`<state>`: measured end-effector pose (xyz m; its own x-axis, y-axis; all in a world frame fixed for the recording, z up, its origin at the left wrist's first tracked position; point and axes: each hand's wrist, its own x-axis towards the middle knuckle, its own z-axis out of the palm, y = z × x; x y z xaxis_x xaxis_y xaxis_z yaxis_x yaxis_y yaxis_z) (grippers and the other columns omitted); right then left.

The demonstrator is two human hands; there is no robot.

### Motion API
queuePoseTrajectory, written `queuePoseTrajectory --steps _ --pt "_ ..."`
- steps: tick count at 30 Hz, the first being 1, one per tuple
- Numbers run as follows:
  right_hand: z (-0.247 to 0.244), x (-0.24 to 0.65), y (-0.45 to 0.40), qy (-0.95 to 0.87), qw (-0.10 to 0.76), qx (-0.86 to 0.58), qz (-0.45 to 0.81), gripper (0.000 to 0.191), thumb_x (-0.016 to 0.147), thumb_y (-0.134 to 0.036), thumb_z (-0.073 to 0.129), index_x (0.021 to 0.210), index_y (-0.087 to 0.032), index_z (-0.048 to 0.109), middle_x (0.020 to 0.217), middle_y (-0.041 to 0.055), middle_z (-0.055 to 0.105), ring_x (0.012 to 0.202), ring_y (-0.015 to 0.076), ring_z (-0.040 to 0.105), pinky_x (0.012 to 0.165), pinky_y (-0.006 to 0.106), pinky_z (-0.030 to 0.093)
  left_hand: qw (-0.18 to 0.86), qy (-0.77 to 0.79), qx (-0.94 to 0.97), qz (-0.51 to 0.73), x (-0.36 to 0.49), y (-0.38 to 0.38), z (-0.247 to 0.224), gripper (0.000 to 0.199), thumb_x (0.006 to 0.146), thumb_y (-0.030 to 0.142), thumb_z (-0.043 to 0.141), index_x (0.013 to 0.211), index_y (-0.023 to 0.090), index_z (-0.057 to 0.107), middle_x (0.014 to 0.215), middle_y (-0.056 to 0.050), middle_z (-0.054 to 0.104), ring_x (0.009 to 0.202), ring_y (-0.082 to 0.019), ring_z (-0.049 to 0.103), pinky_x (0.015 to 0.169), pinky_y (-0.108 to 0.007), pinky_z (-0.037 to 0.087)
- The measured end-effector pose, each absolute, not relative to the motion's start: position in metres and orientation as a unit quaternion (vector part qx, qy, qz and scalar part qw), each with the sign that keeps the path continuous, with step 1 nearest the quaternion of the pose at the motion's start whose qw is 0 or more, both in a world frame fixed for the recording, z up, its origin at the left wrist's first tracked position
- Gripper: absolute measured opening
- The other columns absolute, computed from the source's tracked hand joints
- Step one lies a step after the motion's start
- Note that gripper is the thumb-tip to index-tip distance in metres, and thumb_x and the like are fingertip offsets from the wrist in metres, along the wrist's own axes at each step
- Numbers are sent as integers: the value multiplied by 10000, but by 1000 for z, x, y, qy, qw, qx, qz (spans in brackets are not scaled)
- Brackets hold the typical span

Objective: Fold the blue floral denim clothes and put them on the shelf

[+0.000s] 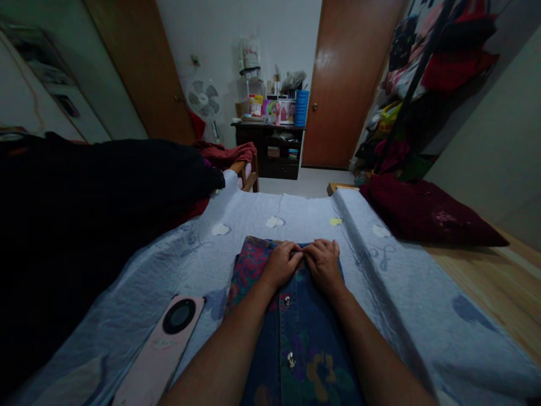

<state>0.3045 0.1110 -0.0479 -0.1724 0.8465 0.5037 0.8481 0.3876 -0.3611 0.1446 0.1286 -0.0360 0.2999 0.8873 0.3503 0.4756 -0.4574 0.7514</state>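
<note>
A folded denim shirt (302, 338) with a colourful flower pattern and shiny buttons lies on the pale blue bedsheet (253, 211), right in front of me. At its far edge, my left hand (282, 264) is closed on the cloth, thumb and fingers bent together. Close beside it, almost touching, my right hand (324, 265) grips the same edge with curled fingers. Both forearms pass over the shirt and cover part of its sides. A pink phone (158, 361) with a round black camera ring lies face down to the left of my left forearm.
A large heap of black clothing (93, 208) covers the bed's left side. To the right, a folded maroon garment (426, 211) rests partly on a wooden board (486, 276). Beyond the bed stand a dark cabinet (279, 166), a fan (203, 100) and a clothes rack (406, 90).
</note>
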Motion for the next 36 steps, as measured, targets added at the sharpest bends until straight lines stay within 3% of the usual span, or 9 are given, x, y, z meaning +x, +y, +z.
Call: queuePoseTrajectory --steps 12,29,36 --pt "-44 302 109 -754 328 -569 11 145 904 -249 535 945 -257 673 944 26 653 1056 238 489 1111 564 114 259 448 762 390 145 129 -37 73 830 191 604 830 177 675 850 -33 652 858 -175 596 794 -290 458" --pt "-42 302 108 -753 340 -562 34 177 902 -264 533 942 -292 704 922 24 663 1034 241 488 1104 585 104 245 454 763 390 147 131 -37 59 751 135 632 752 192 619 799 -10 621 831 -175 578 802 -301 455" --pt "-43 302 108 -750 345 -563 36 190 877 -197 531 929 -277 695 930 19 667 1040 236 490 1109 573 120 249 445 766 391 147 132 -38 60 768 135 617 753 192 622 806 -11 621 832 -172 572 801 -296 449"
